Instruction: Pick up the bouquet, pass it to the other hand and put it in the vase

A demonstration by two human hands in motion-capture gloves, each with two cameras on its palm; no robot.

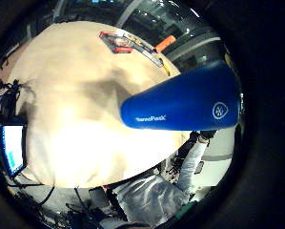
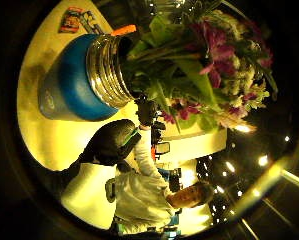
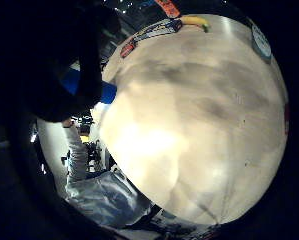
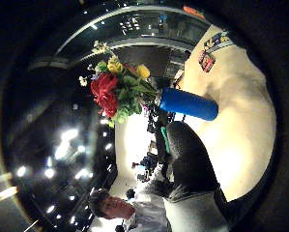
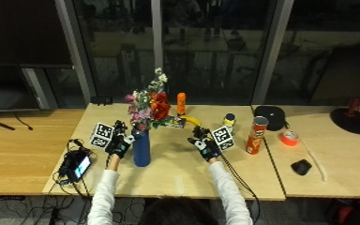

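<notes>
At centre frame the red, pink and yellow bouquet [image 5: 149, 105] stands upright in the blue vase [image 5: 142, 148], flanked by the left hand [image 5: 118, 143] and right hand [image 5: 204, 144], both relaxed and holding nothing.

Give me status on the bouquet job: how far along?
Effectively finished. Done: the bouquet stands in the blue vase, stems down its metal neck, vase upright on the table. In hand: nothing visible. The left hand hovers just beside the vase, the right hand well apart over bare tabletop. Left: only drawing both hands back.
</notes>
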